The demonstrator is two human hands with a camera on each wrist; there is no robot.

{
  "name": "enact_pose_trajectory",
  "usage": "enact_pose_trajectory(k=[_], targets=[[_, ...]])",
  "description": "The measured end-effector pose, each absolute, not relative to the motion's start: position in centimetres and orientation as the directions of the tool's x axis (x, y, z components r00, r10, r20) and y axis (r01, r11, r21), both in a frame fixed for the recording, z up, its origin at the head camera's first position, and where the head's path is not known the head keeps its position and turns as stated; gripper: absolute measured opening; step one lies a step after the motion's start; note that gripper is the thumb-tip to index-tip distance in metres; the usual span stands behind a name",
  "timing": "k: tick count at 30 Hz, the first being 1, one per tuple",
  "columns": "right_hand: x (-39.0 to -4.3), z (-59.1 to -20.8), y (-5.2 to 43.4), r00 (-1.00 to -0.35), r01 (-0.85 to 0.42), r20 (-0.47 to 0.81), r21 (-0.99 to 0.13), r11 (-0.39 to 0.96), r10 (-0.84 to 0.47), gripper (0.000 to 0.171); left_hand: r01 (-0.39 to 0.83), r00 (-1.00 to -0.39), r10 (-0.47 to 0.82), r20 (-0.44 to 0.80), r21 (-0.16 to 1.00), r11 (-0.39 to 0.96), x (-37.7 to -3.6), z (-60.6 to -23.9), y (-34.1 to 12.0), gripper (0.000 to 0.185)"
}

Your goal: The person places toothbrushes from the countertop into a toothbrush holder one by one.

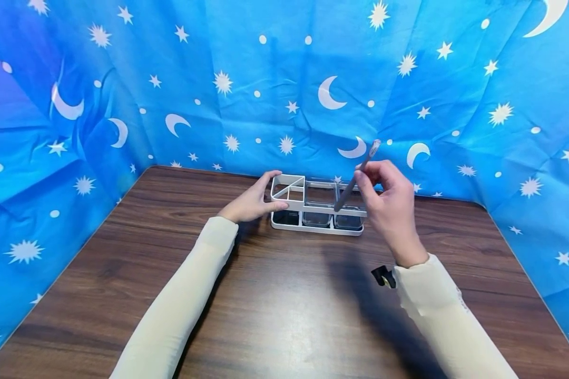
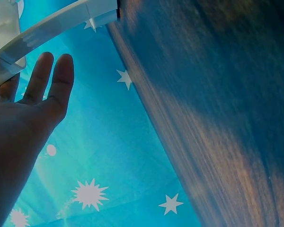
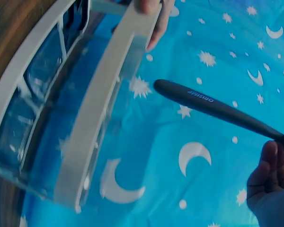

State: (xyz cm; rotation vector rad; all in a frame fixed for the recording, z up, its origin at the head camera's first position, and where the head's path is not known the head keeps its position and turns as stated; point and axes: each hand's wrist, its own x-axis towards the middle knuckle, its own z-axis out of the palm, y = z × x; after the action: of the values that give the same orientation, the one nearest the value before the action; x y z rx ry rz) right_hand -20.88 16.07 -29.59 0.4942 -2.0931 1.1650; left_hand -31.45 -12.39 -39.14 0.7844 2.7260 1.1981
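A white desk organizer (image 1: 313, 206) with clear compartments stands at the back middle of the wooden table (image 1: 275, 295). My left hand (image 1: 253, 202) holds its left end, fingers over the top rim and thumb on the front; the left wrist view shows straight fingers (image 2: 52, 80) by the white frame (image 2: 52, 26). My right hand (image 1: 391, 202) pinches a dark grey pen (image 1: 355, 179), tilted, its lower tip over the organizer's right compartment. The right wrist view shows the pen (image 3: 213, 106) beside the white frame (image 3: 104, 104), apart from it.
A blue cloth with moons and stars (image 1: 284, 79) walls in the table at the back and both sides. A small black clip-like object (image 1: 381, 276) sits by my right cuff. Bare wood stretches in front of the organizer.
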Motion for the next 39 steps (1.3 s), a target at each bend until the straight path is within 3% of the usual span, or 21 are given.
enact_pose_trajectory(k=[11, 24, 39], targets=[[-22.3, -30.0, 12.3, -0.594, -0.755, 0.798, -0.506, 0.417, -0.107, 0.006, 0.457, -0.855, 0.491, 0.168, 0.692, 0.559, -31.5, -39.3, -12.3, 0.09], [-24.1, -30.0, 9.7, -0.604, -0.756, 0.772, -0.477, 0.449, -0.197, 0.011, 0.446, -0.86, 0.486, 0.155, 0.689, 0.571, -31.2, -39.1, -12.4, 0.091], [-25.4, -31.5, 8.4, -0.664, -0.712, 0.702, -0.489, 0.504, -0.257, 0.013, 0.443, -0.855, 0.499, 0.139, 0.695, 0.567, -31.5, -39.2, -12.6, 0.09]])
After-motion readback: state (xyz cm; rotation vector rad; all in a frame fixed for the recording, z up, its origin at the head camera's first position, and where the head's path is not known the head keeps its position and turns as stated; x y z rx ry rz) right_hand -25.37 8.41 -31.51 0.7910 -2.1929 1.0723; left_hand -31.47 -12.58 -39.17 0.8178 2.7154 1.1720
